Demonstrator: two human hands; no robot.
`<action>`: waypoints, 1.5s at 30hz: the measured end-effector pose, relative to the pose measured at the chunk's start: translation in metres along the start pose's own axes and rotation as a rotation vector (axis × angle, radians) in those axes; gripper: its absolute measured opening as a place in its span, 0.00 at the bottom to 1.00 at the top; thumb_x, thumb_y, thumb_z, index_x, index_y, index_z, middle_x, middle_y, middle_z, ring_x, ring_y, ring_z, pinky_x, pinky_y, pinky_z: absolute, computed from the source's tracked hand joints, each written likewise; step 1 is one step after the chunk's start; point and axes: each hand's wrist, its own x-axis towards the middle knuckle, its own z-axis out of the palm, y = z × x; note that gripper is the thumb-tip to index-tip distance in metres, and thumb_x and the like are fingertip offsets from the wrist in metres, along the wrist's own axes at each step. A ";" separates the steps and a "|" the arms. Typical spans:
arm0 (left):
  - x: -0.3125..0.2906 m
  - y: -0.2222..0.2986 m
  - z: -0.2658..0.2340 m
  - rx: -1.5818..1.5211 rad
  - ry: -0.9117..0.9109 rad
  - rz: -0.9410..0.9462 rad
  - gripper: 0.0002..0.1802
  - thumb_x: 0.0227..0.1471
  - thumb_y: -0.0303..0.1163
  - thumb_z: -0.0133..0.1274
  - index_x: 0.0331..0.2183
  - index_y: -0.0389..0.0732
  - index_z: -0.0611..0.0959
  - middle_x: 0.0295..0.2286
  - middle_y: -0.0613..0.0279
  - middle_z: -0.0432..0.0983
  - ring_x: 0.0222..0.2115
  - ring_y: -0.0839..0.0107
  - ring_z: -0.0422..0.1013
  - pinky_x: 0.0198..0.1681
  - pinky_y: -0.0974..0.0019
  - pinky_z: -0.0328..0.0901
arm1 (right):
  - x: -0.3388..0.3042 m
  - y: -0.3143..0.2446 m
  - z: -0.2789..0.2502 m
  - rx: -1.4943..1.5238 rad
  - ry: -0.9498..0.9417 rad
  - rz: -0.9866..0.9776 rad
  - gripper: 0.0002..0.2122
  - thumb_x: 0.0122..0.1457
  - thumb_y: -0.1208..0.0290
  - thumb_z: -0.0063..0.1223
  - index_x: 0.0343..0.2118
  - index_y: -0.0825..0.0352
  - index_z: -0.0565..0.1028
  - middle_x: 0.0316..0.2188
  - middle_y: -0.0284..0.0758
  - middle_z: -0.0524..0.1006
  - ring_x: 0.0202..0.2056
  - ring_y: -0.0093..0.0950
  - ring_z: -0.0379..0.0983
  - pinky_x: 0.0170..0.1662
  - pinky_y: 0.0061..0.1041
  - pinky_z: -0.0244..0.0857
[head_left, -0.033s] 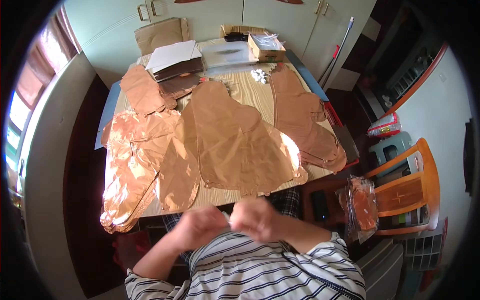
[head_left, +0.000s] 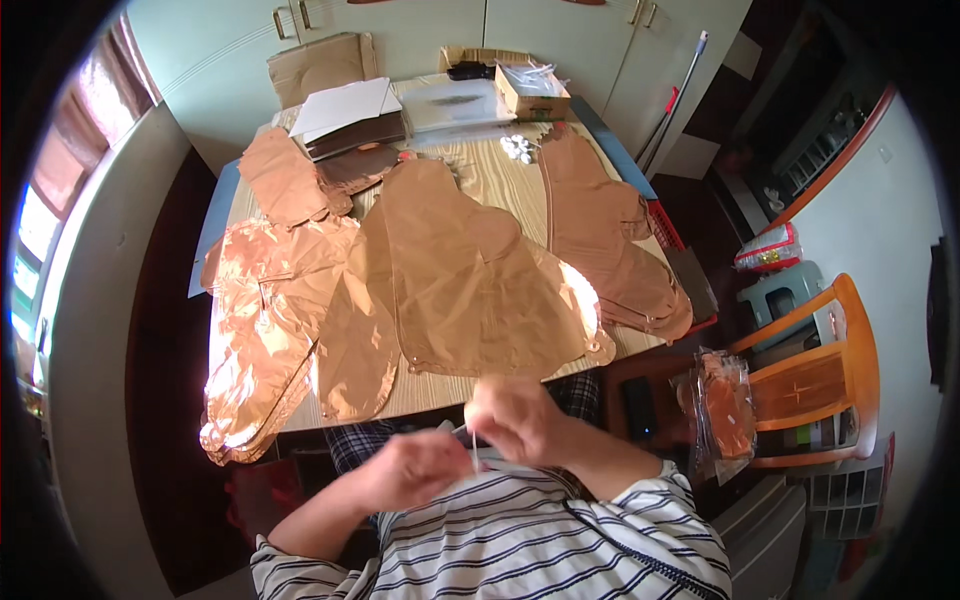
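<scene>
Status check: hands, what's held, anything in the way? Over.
Left hand, right hand: apparently pinching thin white strip, blurred. Large copper-coloured foil shape: on table, beyond hands. No obstruction seen between hands.

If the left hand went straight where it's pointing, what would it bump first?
The left hand would first meet the thin white strip, perhaps already touched, then probably the right hand; depth is unclear.

The right hand [head_left: 520, 420] has risen, the left hand [head_left: 412, 470] dropped, showing more white strip [head_left: 475, 450]
</scene>
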 end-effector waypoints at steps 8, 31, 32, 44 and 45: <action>-0.008 -0.010 -0.005 0.388 0.154 0.038 0.16 0.41 0.16 0.58 0.36 0.40 0.85 0.27 0.58 0.75 0.29 0.63 0.73 0.33 0.67 0.69 | -0.004 -0.004 0.007 0.156 -0.047 -0.028 0.03 0.58 0.77 0.53 0.30 0.66 0.71 0.23 0.35 0.71 0.23 0.34 0.69 0.28 0.30 0.64; 0.006 0.003 0.000 0.071 0.236 0.093 0.11 0.44 0.16 0.56 0.34 0.33 0.84 0.29 0.57 0.77 0.30 0.64 0.74 0.34 0.68 0.69 | -0.029 0.020 0.019 0.119 -0.094 0.226 0.05 0.61 0.74 0.52 0.29 0.66 0.70 0.22 0.35 0.71 0.23 0.30 0.68 0.28 0.26 0.62; 0.006 0.000 -0.008 0.218 0.384 -0.064 0.09 0.44 0.16 0.56 0.32 0.33 0.84 0.28 0.57 0.77 0.30 0.64 0.74 0.34 0.68 0.69 | -0.035 0.007 0.025 0.240 -0.141 0.260 0.06 0.61 0.74 0.52 0.28 0.67 0.70 0.22 0.36 0.71 0.23 0.32 0.69 0.28 0.26 0.63; 0.006 -0.020 0.000 -0.007 0.343 -0.141 0.05 0.52 0.20 0.56 0.32 0.33 0.85 0.27 0.60 0.76 0.29 0.72 0.72 0.33 0.70 0.67 | -0.026 0.001 0.012 0.304 -0.055 0.223 0.07 0.63 0.72 0.50 0.28 0.66 0.70 0.21 0.33 0.70 0.22 0.24 0.65 0.26 0.23 0.61; 0.006 -0.015 0.007 -0.091 0.203 -0.120 0.04 0.51 0.20 0.57 0.32 0.32 0.84 0.28 0.59 0.77 0.31 0.71 0.73 0.34 0.69 0.67 | -0.020 0.003 0.005 0.316 0.056 0.266 0.08 0.63 0.72 0.49 0.27 0.66 0.69 0.21 0.33 0.70 0.21 0.25 0.65 0.26 0.23 0.61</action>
